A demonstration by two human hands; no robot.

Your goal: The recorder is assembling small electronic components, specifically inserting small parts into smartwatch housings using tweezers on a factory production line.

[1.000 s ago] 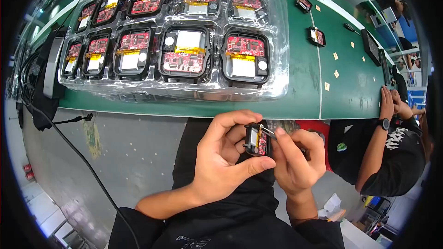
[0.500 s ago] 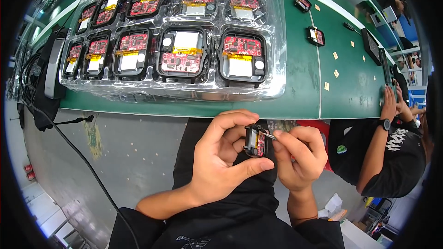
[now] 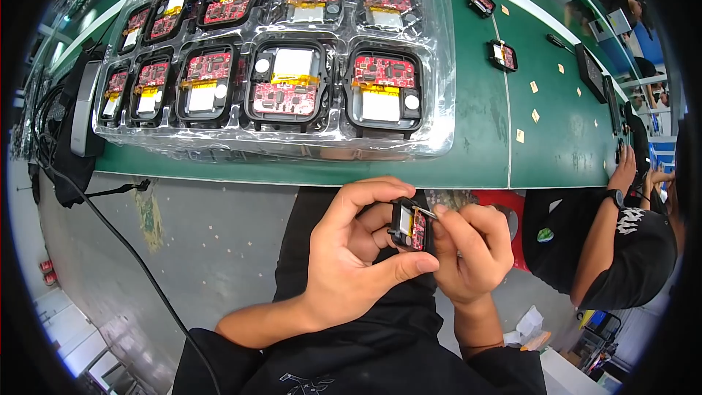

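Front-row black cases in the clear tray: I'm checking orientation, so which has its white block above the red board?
The fourth case from the left: its white block lies above its red board, while the other four show the reverse.

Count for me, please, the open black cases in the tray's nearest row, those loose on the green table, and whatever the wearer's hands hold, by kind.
Front-row cases in the clear tray: 5
Loose cases on the green table: 2
Held case in the left hand: 1
Slim metal tool in the right hand: 1
Total: 9
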